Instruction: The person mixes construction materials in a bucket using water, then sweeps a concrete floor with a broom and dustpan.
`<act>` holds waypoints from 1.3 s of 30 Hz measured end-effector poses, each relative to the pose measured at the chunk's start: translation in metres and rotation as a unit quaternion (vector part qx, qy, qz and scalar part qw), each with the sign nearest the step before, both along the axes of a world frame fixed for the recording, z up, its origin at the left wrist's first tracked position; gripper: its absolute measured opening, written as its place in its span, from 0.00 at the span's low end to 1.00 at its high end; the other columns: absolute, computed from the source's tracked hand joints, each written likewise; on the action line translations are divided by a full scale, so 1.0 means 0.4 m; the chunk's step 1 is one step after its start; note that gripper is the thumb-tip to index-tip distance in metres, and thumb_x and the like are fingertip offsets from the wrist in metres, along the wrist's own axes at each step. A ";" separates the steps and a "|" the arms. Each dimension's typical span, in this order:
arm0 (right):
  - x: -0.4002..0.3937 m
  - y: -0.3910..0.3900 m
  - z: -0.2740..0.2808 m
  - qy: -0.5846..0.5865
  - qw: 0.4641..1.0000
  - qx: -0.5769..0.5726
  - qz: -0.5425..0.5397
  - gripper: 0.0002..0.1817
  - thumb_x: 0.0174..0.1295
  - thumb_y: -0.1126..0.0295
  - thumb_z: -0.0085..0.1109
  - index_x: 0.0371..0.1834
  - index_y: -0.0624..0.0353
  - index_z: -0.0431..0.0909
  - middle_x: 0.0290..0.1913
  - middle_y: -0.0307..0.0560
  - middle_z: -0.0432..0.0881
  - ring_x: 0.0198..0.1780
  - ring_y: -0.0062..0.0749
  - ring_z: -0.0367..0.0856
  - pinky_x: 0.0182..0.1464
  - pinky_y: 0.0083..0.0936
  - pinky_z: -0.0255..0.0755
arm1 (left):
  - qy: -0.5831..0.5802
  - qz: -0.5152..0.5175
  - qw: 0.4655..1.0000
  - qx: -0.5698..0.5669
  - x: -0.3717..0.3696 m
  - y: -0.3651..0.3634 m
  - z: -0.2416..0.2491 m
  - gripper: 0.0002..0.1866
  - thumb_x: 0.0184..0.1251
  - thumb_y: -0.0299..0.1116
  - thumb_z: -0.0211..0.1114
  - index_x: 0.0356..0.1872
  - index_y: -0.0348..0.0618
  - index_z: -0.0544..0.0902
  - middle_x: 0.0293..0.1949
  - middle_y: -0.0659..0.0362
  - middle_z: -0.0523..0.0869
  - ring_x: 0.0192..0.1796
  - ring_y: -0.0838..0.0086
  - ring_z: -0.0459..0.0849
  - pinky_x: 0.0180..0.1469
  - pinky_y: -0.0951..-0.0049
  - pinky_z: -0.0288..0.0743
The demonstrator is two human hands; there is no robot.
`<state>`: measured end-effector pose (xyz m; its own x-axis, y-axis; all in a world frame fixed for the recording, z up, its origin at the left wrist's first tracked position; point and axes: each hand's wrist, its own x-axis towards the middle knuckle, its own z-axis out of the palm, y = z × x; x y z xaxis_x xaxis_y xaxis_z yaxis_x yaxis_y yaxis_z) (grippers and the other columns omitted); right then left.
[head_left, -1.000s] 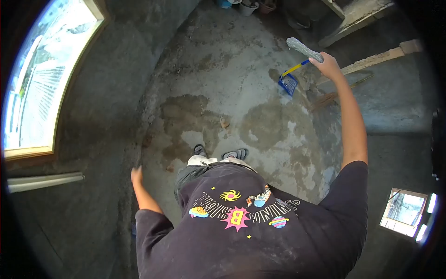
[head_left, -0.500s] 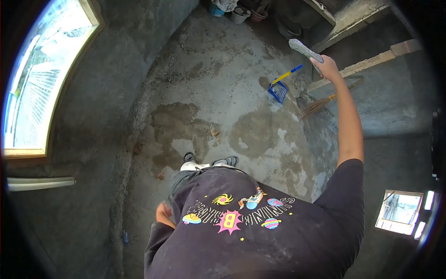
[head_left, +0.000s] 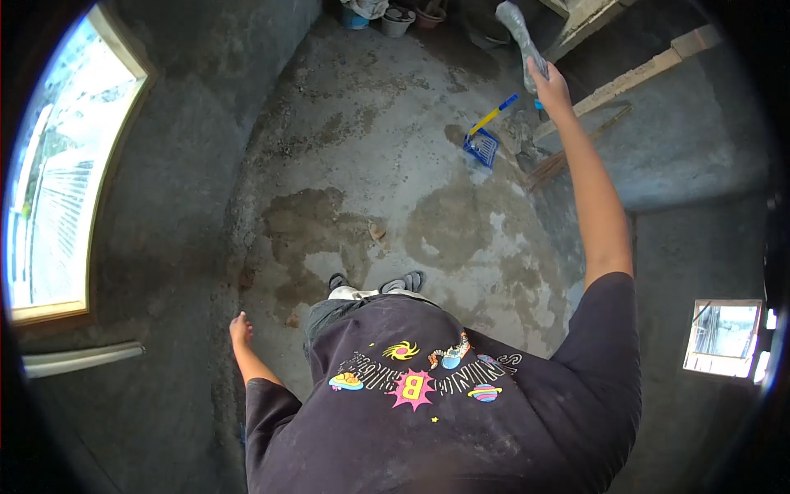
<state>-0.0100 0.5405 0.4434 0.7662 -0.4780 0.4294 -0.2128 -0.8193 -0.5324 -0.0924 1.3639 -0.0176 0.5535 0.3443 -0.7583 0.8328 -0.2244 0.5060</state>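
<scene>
Raised at the upper right, my right hand (head_left: pixel 553 89) is wrapped round the lower end of a long grey thing with a shiny, crinkled surface (head_left: pixel 518 34). It looks like a bundle in plastic, and its exact kind I cannot make out. My left hand (head_left: pixel 241 331) is out at the left side, low beside the wall, with loosely bent fingers and nothing visible in it. Beyond my right hand, a blue dustpan (head_left: pixel 480 146) with a yellow and blue handle lies on the floor. A straw broom (head_left: pixel 550 168) leans near the right wall, partly behind my right forearm.
The rough concrete floor (head_left: pixel 370 156) has dark damp patches. Several buckets and pots (head_left: pixel 397 22) stand at the far end. A bright window (head_left: pixel 62 181) is in the left wall, with a pale tube (head_left: pixel 82 359) below. Concrete ledges (head_left: pixel 634 81) jut out at upper right.
My left hand has swung outward to the left, away from my body. My right hand has risen slightly with the grey thing, which now points more upright. The view has shifted a little.
</scene>
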 end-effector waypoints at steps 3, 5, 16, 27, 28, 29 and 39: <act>0.031 -0.021 -0.034 -0.064 0.994 0.082 -0.017 0.37 0.65 0.37 0.46 0.53 0.65 0.72 0.49 0.60 0.80 0.52 0.48 0.78 0.55 0.37 0.68 | 0.067 -0.001 0.997 -0.047 -0.038 -0.041 -0.059 0.17 0.66 0.50 0.58 0.43 0.47 0.76 0.28 0.62 0.76 0.24 0.74 0.74 0.25 0.67 0.67; 0.036 -0.016 -0.040 -0.113 0.988 0.102 -0.023 0.37 0.66 0.37 0.44 0.56 0.65 0.70 0.51 0.61 0.78 0.53 0.50 0.77 0.55 0.37 0.68 | 0.109 -0.010 0.991 -0.080 -0.087 -0.056 -0.106 0.18 0.66 0.51 0.58 0.44 0.48 0.76 0.28 0.62 0.76 0.24 0.72 0.74 0.27 0.63 0.67; 0.025 -0.006 0.007 -0.061 0.996 -0.014 -0.067 0.35 0.67 0.38 0.42 0.54 0.63 0.70 0.50 0.62 0.79 0.54 0.58 0.76 0.54 0.42 0.68 | 0.210 0.030 0.970 -0.116 -0.312 -0.056 -0.121 0.31 0.66 0.56 0.55 0.64 0.47 0.69 0.46 0.54 0.77 0.46 0.59 0.78 0.52 0.51 0.69; 0.042 0.013 0.037 -0.174 0.981 0.029 -0.079 0.34 0.68 0.43 0.47 0.57 0.68 0.69 0.53 0.61 0.78 0.56 0.49 0.76 0.58 0.37 0.67 | 0.138 0.061 0.985 -0.083 -0.189 -0.048 -0.074 0.22 0.65 0.53 0.59 0.50 0.47 0.76 0.36 0.61 0.79 0.33 0.70 0.77 0.37 0.62 0.71; 0.043 0.021 0.041 -0.194 0.976 0.054 -0.083 0.35 0.67 0.43 0.49 0.57 0.69 0.69 0.54 0.61 0.77 0.56 0.47 0.76 0.58 0.36 0.66 | 0.132 0.055 0.986 -0.085 -0.180 -0.061 -0.067 0.22 0.65 0.53 0.59 0.50 0.47 0.76 0.35 0.61 0.79 0.33 0.71 0.77 0.37 0.62 0.70; 0.051 0.005 0.039 -0.218 0.965 0.142 -0.045 0.30 0.67 0.51 0.55 0.57 0.69 0.69 0.55 0.56 0.77 0.56 0.38 0.75 0.58 0.32 0.67 | 0.127 0.048 0.987 -0.086 -0.179 -0.069 -0.055 0.22 0.66 0.52 0.59 0.50 0.47 0.76 0.35 0.62 0.79 0.33 0.71 0.77 0.36 0.63 0.70; 0.071 -0.081 0.026 -0.267 0.871 0.387 0.144 0.24 0.56 0.73 0.69 0.54 0.61 0.69 0.51 0.44 0.77 0.53 0.29 0.77 0.56 0.28 0.70 | 0.170 0.049 0.979 -0.099 -0.235 -0.070 -0.094 0.22 0.66 0.52 0.58 0.51 0.47 0.76 0.36 0.60 0.79 0.34 0.70 0.78 0.36 0.61 0.71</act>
